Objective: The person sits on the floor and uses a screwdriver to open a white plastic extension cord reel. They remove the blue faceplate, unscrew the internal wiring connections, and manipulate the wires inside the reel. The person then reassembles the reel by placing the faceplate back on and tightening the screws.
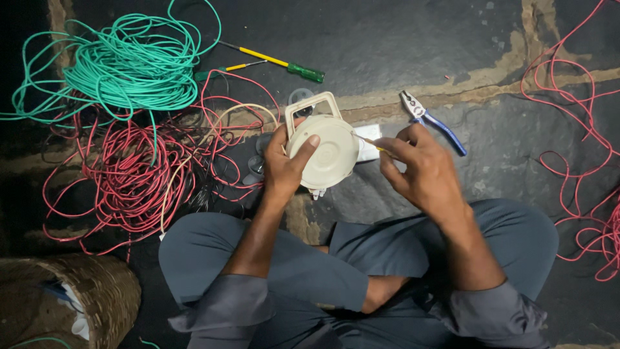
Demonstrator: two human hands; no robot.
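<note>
A round cream fitting (pixel 325 150) is gripped by left-hand fingers (pixel 303 150); a thin screwdriver (pixel 369 142) is pinched by right-hand fingers (pixel 395 146), pliers (pixel 431 121) just beyond.

Tool and wire count
Two screwdrivers (pixel 271 61) (pixel 229 68), one pair of pliers (pixel 429 119), one green wire coil (pixel 129 71), one red wire tangle (pixel 129 181), one basket (pixel 64 297).

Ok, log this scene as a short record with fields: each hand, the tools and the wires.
left hand: holds a round cream plastic housing with a square loop on top
right hand: pinches a thin yellow-handled tool, its tip at the housing's edge
pliers: blue-handled, lying on the stone floor beyond the right hand
screwdriver: yellow shaft, green handle, on the floor
wires: green coil over a red tangle; loose red wire at the right
basket: woven
</note>
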